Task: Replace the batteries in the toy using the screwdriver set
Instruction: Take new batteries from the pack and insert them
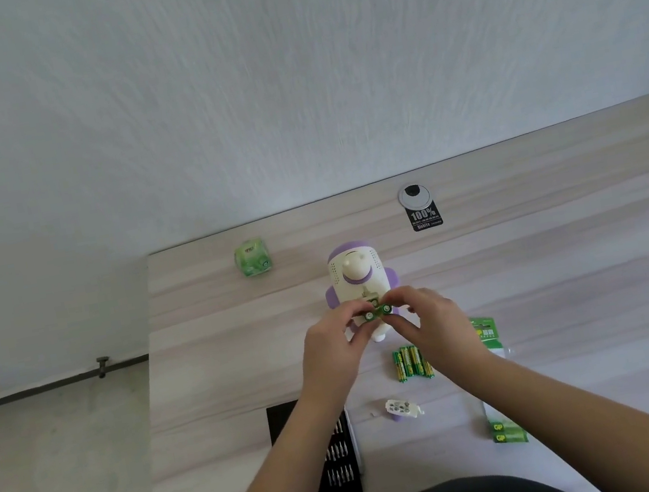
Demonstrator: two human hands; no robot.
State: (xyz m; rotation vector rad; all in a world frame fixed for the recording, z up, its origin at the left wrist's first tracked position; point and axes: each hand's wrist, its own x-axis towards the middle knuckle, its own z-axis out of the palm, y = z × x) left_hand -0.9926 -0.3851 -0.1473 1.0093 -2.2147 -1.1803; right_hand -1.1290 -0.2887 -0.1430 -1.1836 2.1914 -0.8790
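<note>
Green batteries (377,312) are pinched by left hand (332,346) and right hand (431,320) just before the toy (357,279).

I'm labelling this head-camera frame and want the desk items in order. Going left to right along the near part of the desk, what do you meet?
Screwdriver set → battery cover → battery pack. The loose batteries lie farther back, partly behind the right wrist, so I leave them out of the order.
</note>
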